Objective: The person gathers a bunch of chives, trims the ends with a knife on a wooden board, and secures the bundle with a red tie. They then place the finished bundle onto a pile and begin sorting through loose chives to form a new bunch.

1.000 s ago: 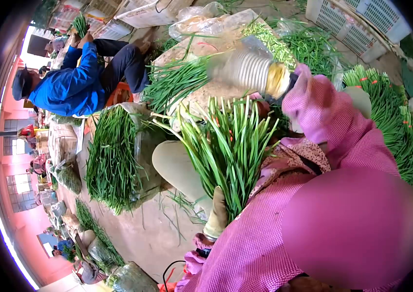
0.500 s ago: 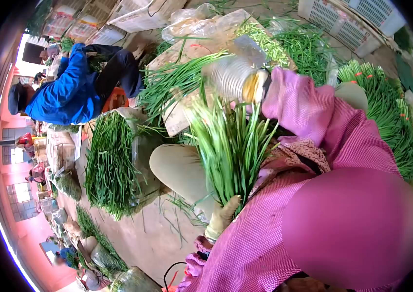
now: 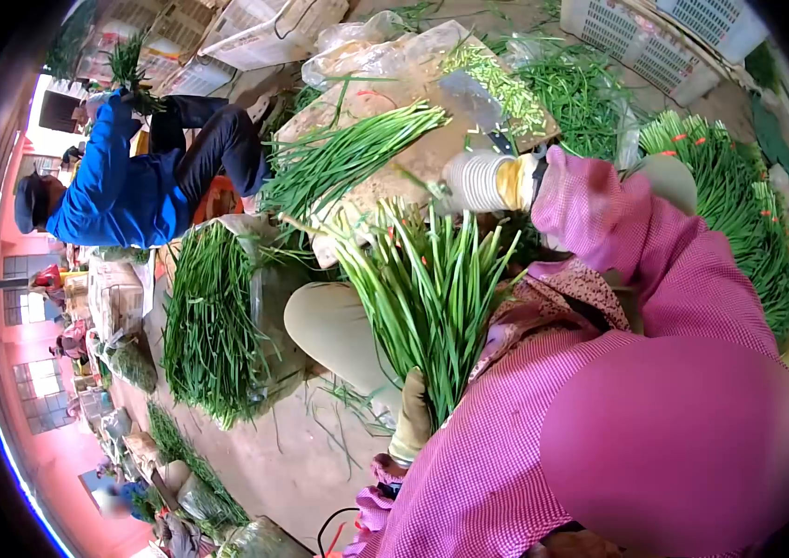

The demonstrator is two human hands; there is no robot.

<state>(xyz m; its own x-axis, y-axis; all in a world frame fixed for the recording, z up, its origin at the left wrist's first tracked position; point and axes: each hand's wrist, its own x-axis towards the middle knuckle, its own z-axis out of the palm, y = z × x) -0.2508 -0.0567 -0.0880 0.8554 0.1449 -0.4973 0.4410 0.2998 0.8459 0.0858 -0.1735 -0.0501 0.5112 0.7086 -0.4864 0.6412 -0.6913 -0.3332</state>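
Observation:
My left hand (image 3: 413, 420), in a pale glove, wraps round the lower part of a loose bunch of green chives (image 3: 422, 316) held against my body. The pale stalk ends fan out upwards, with small red bands among them. My right hand (image 3: 480, 182), in a ribbed white and yellow glove, is just above these ends, beside the cutting board (image 3: 357, 191); its fingers are blurred. On the board lie a pile of long chives (image 3: 357, 153), a broad knife (image 3: 471, 100) and many short cut stalk pieces (image 3: 483, 74).
Banded chive bundles (image 3: 734, 209) are stacked at the right. Loose green trimmings (image 3: 576, 98) lie beyond the board. A large chive stack (image 3: 213, 321) stands to the left. White crates (image 3: 641, 51) line the back. A person in blue (image 3: 120, 186) sits at the upper left holding greens.
My right hand has moved right and down, away from over the board, uncovering the knife handle. The bunch in my left hand has spread and shifted slightly. The person in blue has raised some greens.

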